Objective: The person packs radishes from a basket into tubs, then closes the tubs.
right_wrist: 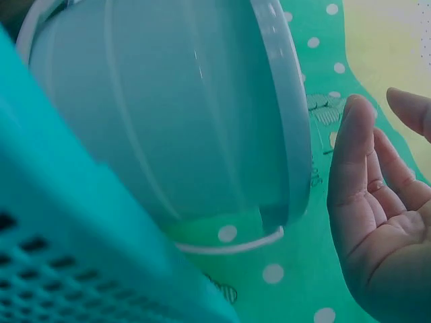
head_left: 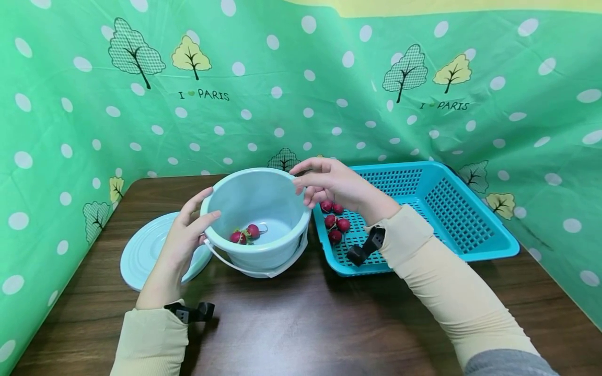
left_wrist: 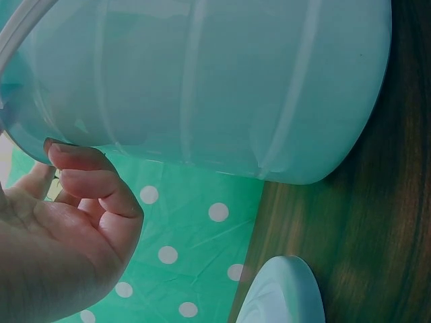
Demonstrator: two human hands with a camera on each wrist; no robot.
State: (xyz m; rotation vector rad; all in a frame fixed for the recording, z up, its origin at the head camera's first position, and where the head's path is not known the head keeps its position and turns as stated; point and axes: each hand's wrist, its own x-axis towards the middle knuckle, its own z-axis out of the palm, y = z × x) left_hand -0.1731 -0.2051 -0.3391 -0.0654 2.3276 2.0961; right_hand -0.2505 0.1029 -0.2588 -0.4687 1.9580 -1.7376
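Note:
A light blue bucket (head_left: pixel 265 261) with a white handle stands at the middle of the table, its mouth facing up toward me. Inside lie red radishes (head_left: pixel 253 231) with bits of green leaf. My left hand (head_left: pixel 181 237) grips the bucket's left rim, thumb over the edge and fingers outside; in the left wrist view those fingers curl by the bucket wall (left_wrist: pixel 202 87). At the right rim hovers my right hand (head_left: pixel 331 183), fingers loosely bent and holding nothing. The right wrist view shows a gap between that hand (right_wrist: pixel 377 208) and the rim (right_wrist: pixel 286 101).
To the right is a blue perforated basket (head_left: pixel 475 243), with several radishes (head_left: pixel 331 221) at its left end. A round light blue lid (head_left: pixel 146 250) lies left of the bucket, partly behind my left forearm. Green dotted cloth (head_left: pixel 282 62) hangs behind the dark wooden table (head_left: pixel 291 329).

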